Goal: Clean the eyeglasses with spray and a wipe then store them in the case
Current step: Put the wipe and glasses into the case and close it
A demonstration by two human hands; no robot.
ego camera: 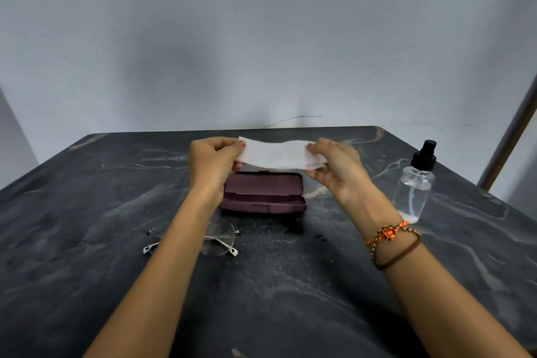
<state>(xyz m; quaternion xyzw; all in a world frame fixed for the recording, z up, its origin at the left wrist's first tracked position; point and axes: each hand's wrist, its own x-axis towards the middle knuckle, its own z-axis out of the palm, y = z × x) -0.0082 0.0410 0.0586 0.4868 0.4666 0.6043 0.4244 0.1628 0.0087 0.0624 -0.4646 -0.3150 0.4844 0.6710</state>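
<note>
Dark marbled stone forms the desk (290, 285), set against a plain pale wall. Above it, the left hand (213, 161) and right hand (337, 167) each pinch one end of a white wipe (276, 154), holding it stretched between their fingers (312, 148). Just below the wipe lies the open maroon case (263, 193). Nearer than the fingers, partly under the left forearm, lie the eyeglasses (216, 240). A clear spray bottle (415, 186) stands upright beyond the right wrist.

arms: bare, no sleeves | right wrist: orange-and-tan braided bracelet (389, 234), thin brown band (402, 256) just behind it | left thumbnail: red polish
</note>
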